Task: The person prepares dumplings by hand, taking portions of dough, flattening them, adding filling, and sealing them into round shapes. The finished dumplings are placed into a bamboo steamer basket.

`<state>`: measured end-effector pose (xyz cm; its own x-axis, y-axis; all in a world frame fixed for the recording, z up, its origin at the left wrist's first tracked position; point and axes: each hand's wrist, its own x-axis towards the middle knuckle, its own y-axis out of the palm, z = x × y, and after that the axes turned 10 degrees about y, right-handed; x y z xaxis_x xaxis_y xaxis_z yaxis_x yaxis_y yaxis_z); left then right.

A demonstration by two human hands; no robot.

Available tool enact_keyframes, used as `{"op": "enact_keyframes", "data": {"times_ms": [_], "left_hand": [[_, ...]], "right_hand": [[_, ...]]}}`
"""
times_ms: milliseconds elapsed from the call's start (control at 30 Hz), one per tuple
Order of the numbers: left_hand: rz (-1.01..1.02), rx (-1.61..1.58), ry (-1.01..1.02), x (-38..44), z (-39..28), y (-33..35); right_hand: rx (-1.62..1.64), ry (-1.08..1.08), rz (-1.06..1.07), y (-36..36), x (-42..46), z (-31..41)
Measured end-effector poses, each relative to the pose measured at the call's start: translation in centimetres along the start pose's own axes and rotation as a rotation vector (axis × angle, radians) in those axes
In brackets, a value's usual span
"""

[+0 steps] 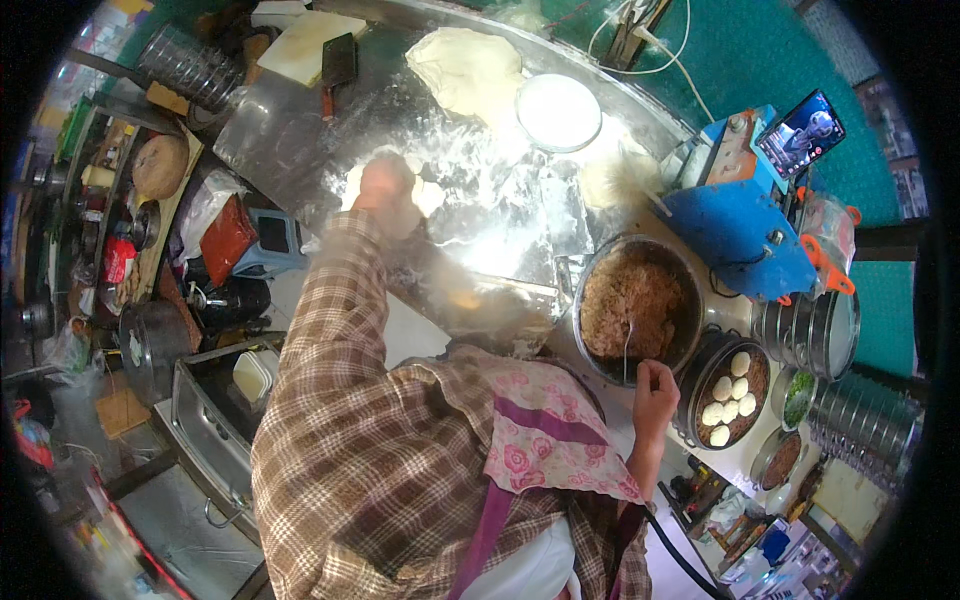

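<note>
My left hand (386, 191), blurred, is over small pieces of pale dough (427, 196) on the floured metal worktop (487, 187); its fingers and grip cannot be made out. At the near rim of a large metal bowl (696, 315) is my right hand (656, 386), fingers curled. The bowl holds a brown crumbly or minced filling (630, 300), and a thin metal utensil (627, 352) stands in it, its handle close to my right fingers. Whether they touch it is unclear. Beyond my left hand lies a large slack sheet of dough (461, 67).
A round dish of white flour (559, 112) and a brush (630, 180) lie beyond. A cleaver (339, 64) and cutting board (319, 45) are far left. Right are a blue machine (739, 232) with a phone (802, 135), a pot with several dough balls (722, 388), and stacked steamers (810, 334).
</note>
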<state>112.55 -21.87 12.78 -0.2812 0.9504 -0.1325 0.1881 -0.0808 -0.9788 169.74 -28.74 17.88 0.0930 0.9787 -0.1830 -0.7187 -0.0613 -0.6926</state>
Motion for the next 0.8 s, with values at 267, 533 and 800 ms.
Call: {"op": "enact_keyframes", "data": {"times_ms": [267,533,800], "left_hand": [[-0.220,-0.715,-0.120,-0.8,-0.2,1.3],[0.003,-0.498,0.040,4.3,-8.3,10.5],[0.011,-0.655,0.080,-0.8,-9.8,8.1]], "right_hand": [[0.021,-0.039,0.003,0.9,0.8,1.2],[0.061,-0.133,0.052,1.4,2.2,2.1],[0.228,-0.044,0.027,1.0,1.2,0.3]]}}
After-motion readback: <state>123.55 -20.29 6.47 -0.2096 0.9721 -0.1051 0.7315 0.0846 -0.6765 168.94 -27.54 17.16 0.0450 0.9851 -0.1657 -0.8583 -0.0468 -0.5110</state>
